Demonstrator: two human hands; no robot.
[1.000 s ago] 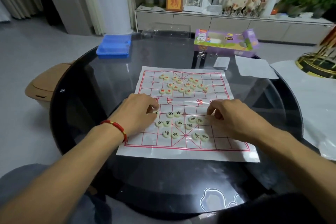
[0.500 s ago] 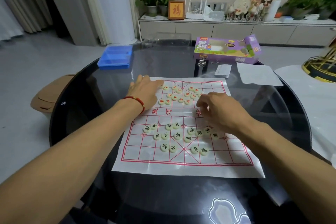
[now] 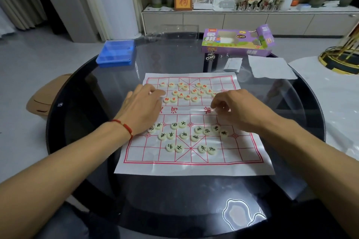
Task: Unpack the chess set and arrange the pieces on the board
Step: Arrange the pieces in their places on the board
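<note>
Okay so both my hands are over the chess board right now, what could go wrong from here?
1. The left hand and its forearm lie low over the black pieces; pulling back could sweep them out of place.
2. The board is a thin creased sheet on a glass table; a dragging wrist may slide it and shift every piece.
3. The red pieces are tightly bunched, so picking one may knock its neighbours.

I am reaching my left hand [image 3: 142,109] away from the near cluster of black-lettered cream round pieces [image 3: 182,136] toward the far cluster of red-lettered cream round pieces [image 3: 187,91], its fingers [image 3: 155,93] now lying beside them. My right hand [image 3: 238,110] is lifting from the near pieces, hovering over the middle band of the white paper board with red grid lines [image 3: 242,153].
</note>
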